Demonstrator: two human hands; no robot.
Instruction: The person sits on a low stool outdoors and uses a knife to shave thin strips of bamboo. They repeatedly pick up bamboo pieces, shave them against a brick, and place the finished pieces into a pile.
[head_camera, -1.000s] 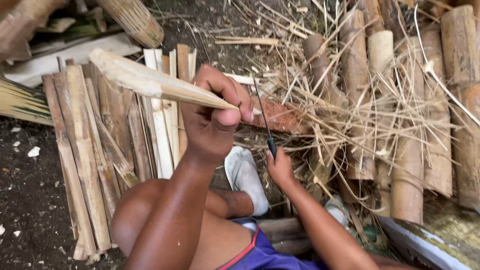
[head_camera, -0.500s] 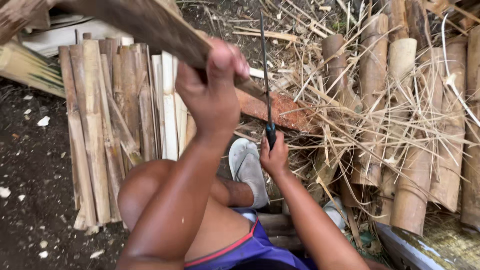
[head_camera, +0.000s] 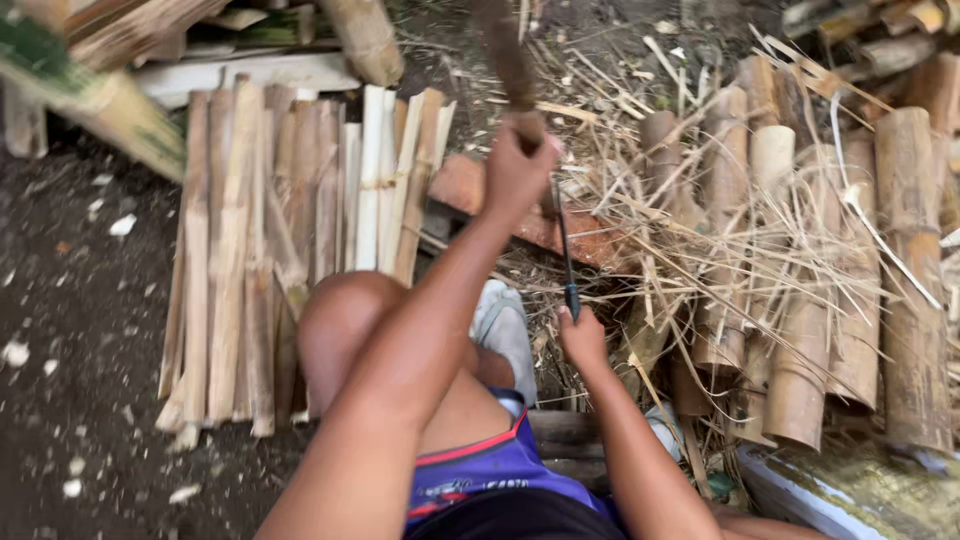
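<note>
so my left hand (head_camera: 515, 170) has swung the bamboo stick (head_camera: 507, 60) from lying sideways to pointing straight away, fist wrapped tight on it, while my right hand (head_camera: 580, 335) grips the knife (head_camera: 566, 255) just beside it

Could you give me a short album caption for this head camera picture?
Left hand grips a bamboo piece upright; right hand holds a thin blade beside split bamboo slats.

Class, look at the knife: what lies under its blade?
Under the knife, held by the right hand, lie dry bamboo shavings and a reddish board. The ground beneath is covered.
</note>
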